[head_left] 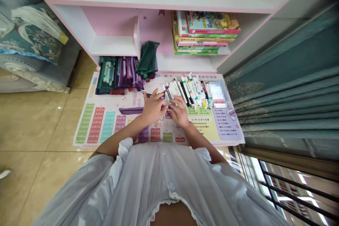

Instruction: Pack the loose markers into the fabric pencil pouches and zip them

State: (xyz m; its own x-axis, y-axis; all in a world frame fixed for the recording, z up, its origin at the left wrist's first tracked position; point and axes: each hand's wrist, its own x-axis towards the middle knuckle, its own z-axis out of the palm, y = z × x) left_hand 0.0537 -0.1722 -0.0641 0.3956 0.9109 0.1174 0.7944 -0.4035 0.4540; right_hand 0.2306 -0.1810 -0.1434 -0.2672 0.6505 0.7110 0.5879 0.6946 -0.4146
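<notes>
My left hand (154, 106) is over the desk mat, its outer fingers fanned out and its thumb and index finger bent together. Beside it, my right hand (179, 110) has curled fingers at the near edge of a row of markers (190, 90). The two hands' thumbs and index fingertips nearly meet; anything small between them is too hidden to make out. A flat purple mesh pouch (131, 111) lies just left of my left hand. Most of the markers are white-barrelled with coloured ends, and a few are black.
Filled mesh pouches, green (106, 76) and purple (128, 72), lie at the back left. Folded green pouches (148, 58) rest beside the shelf divider (136, 37). Stacked books (206, 31) sit on the shelf. A blurred white item (217, 94) lies right of the markers, near a curtain (286, 77).
</notes>
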